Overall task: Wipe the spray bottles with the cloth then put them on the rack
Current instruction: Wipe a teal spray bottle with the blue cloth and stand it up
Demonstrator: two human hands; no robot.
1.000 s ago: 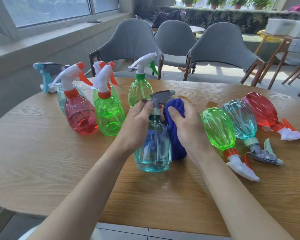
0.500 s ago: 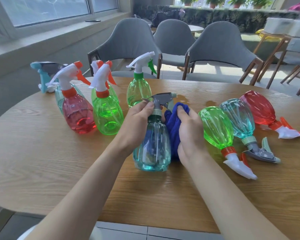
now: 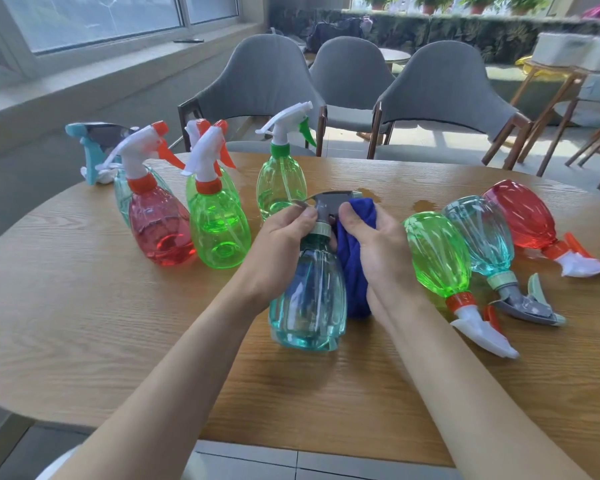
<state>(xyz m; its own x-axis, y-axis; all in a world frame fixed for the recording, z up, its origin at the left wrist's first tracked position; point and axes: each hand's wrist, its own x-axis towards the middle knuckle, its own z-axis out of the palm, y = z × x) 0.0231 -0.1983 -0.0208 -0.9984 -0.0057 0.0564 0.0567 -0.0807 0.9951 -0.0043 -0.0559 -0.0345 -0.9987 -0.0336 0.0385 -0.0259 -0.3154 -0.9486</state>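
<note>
A teal spray bottle [image 3: 309, 299] with a grey trigger head stands upright on the wooden table [image 3: 84, 323] in front of me. My left hand [image 3: 284, 244] grips its neck just under the head. My right hand [image 3: 378, 247] holds a blue cloth [image 3: 354, 268] pressed against the bottle's right side, thumb up by the grey head. To the right lie three bottles on their sides: a green one [image 3: 437, 258], a teal one [image 3: 482, 233] and a red one [image 3: 523, 216].
Upright bottles stand at the back left: a red bottle [image 3: 160, 230], a green bottle [image 3: 219, 226], a pale green bottle [image 3: 281, 185] and others behind them. Grey chairs [image 3: 267, 84] ring the table's far side. No rack is in view.
My right hand with the cloth has slid up the bottle's side, from its lower body to the neck and trigger head. My left hand has kept its grip.
</note>
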